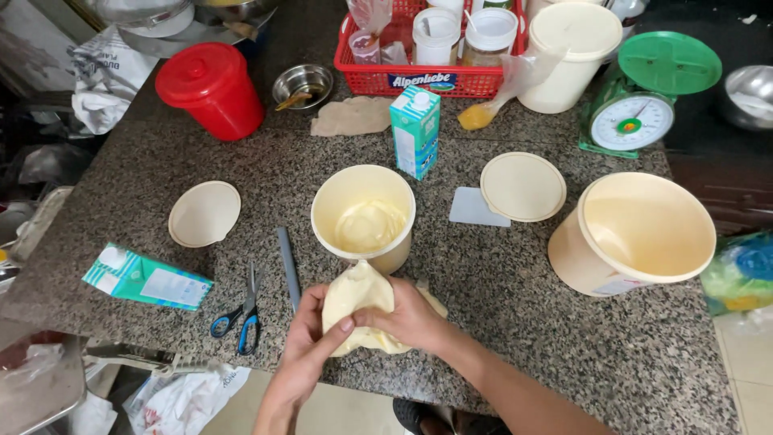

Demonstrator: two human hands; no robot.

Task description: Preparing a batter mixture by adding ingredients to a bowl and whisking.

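Large empty cream bucket (636,234) at right; smaller cream tub (364,216) (part-filled) at centre. Just near it, a cream-filled piping bag (360,304), long axis near-to-far, tip toward the tub, gripped by 2 closed hands: left hand (307,345), right hand (411,317).

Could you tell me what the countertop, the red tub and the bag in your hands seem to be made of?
Countertop: speckled grey stone, likely polished granite. Red tub: smooth, glossy moulded plastic with a matching lid. Bag, squeezed by left hand and right hand: soft, creased, probably thin plastic film holding cream.
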